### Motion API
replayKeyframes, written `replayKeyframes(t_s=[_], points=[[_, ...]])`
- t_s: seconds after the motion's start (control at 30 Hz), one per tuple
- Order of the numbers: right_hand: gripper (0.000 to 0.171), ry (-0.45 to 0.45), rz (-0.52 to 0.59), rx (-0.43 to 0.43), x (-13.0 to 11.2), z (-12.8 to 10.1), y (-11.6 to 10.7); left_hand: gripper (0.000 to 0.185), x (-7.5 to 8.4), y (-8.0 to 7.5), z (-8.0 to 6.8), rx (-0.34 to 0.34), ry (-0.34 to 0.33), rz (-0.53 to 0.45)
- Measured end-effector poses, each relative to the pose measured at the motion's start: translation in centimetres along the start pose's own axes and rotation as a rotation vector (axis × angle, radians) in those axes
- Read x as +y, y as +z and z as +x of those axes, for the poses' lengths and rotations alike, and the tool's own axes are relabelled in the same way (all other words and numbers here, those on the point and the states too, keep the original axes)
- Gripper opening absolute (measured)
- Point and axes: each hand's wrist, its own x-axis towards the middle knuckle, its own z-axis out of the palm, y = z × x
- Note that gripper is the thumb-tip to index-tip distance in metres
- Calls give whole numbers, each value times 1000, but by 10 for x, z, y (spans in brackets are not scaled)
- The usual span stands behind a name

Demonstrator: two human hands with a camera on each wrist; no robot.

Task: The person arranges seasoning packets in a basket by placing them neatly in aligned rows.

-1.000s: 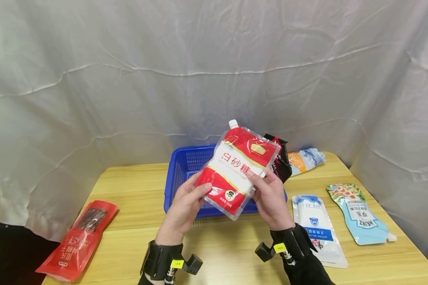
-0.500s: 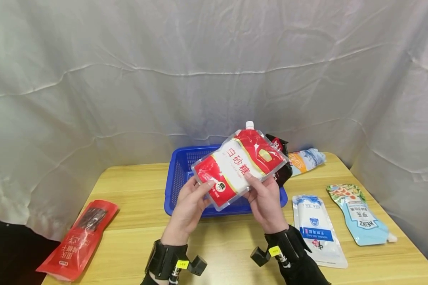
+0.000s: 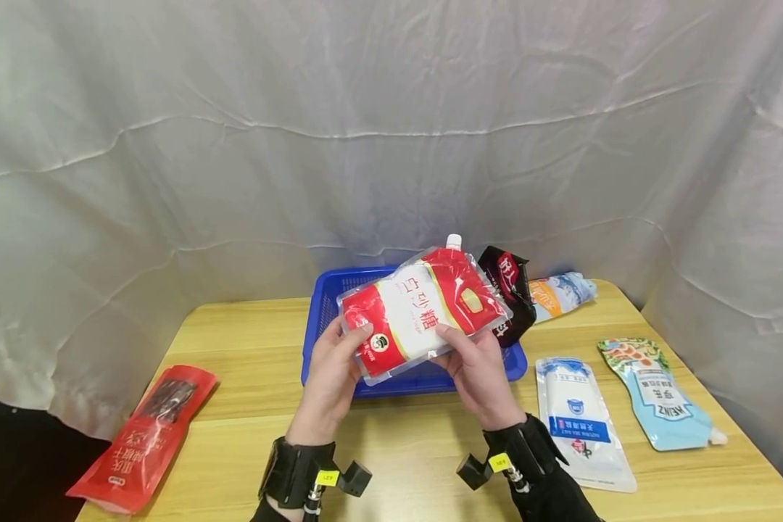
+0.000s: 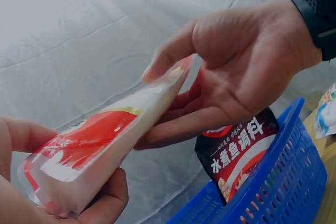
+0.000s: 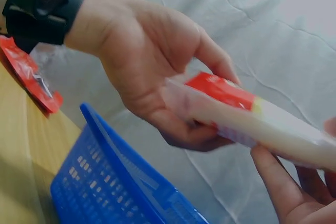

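Observation:
A red and white spouted bag of white sugar (image 3: 417,312) is held tilted above the blue basket, its white cap (image 3: 454,241) pointing away. My left hand (image 3: 329,380) grips the bag's lower left end, thumb on the printed front and fingers beneath. At its lower right edge, my right hand (image 3: 483,373) pinches it between the thumb on top and fingers underneath. In the left wrist view, the bag (image 4: 105,135) looks thick and filled, with both hands around its ends. The blue basket (image 3: 318,319) is partly hidden behind the bag and hands.
A black seasoning pouch (image 3: 505,290) leans in the basket's right side. Behind it lies a blue and orange bag (image 3: 561,293). A white salt bag (image 3: 581,420) and a light blue Heinz pouch (image 3: 659,395) lie right; a red bag (image 3: 146,435) lies left.
The sugar bag has turned clockwise from a steeper angle, its cap swinging right, then dropped slightly and shifted left. Both hands keep hold of it. More of the black pouch shows.

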Motion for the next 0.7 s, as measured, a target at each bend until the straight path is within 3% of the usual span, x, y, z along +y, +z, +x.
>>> replayKeyframes(t_s=[0.2,0.4,0.7], points=[[48,10,-36,-48,-11,-1,-9,48,4,-6,1,21,8,1],[35,-13,-27,-129,-21,-2,-18,55,7,-12,1,32,3,36],[33,49,-12,-257,-30,-1,-31,60,15,-24,3,-10,5,102]])
